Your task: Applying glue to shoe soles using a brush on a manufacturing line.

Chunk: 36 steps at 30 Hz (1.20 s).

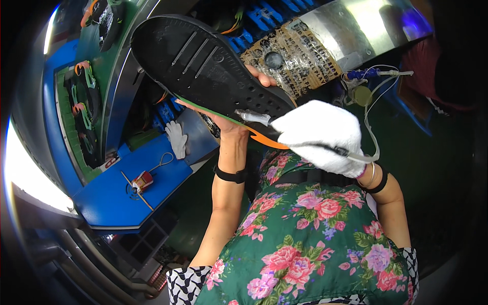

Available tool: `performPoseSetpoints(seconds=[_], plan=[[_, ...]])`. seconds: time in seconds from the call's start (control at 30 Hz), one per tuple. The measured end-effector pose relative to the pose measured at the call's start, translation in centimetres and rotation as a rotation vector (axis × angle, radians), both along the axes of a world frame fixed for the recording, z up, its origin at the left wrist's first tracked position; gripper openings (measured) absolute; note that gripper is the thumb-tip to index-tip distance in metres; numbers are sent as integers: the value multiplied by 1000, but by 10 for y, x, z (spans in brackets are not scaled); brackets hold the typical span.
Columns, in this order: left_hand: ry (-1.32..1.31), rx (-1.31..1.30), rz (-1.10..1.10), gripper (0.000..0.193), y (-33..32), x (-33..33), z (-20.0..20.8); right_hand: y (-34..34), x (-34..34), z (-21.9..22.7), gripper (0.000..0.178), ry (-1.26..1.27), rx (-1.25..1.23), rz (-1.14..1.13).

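Observation:
A large black shoe sole (203,66) with green and orange edges is held up, tilted, in my bare left hand (229,123). Its thumb lies along the near edge, and fingers curl over the far edge. The upturned face has long slots and rows of small round holes. My right hand (320,134), in a white knit glove, is closed on a brush (252,117) with a whitish, translucent head. That head touches the sole close to the small holes. A thin hose (373,147) runs back from the glove past my wrist; the brush's handle is hidden.
Cardboard wrapped in clear tape (295,56) with a dark round cap covers a metal ledge ahead. At left, a blue table (178,170) bears a white glove (176,138) and a red container (144,181). More shoe parts (84,112) lie on a green conveyor; tubing and fittings (362,94) hang right.

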<state>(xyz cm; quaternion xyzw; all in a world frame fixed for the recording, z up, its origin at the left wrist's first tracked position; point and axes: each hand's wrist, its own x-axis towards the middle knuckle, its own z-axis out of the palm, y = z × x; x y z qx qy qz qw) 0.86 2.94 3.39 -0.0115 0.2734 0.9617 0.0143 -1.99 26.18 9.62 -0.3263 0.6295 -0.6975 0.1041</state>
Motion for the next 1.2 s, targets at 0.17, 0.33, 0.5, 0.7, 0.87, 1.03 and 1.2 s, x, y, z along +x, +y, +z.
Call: performPoseSetpoints(seconds=[0.17,0.33,0.5,0.7,0.87,1.03,1.2], plan=[[-145,-77,73,137,4,-2,7,1,4,0,25,181,46,40],[-174,-95,92,138,5,-6,10,7,-3,-9,24,-46,3,-11],[-44,-92,38,136,-4,-10,4,8,-2,-7,22,93,11,34],[38,-53,-14,135,-7,-16,1,12,-8,-12,20,-112,-34,29],[-103,-123,96,139,2,-21,15,12,-7,-13,22,61,11,25],[-64,-127,60,140,-4,-24,10,15,-11,-15,21,-42,-15,51],[138,-71,-53,132,-6,-35,9,15,-12,-16,20,12,17,52]])
